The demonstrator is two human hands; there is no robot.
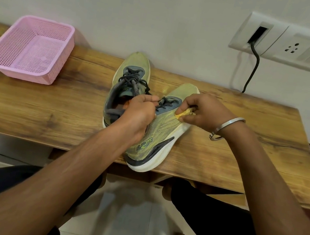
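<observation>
a small yellow cloth [182,115] is pinched in the curled fingers of the right hand [202,113] and pressed on the side of the near shoe [159,138]. its laced top is gripped by the curled left hand [138,112]. the shoe is laid at the front edge of the table [29,100], just beside a second shoe [132,70].

The left hand [138,112] covers the collar of the near shoe [160,136]; the yellow cloth [182,115], against that shoe, is mostly buried inside the right hand [202,111].
</observation>
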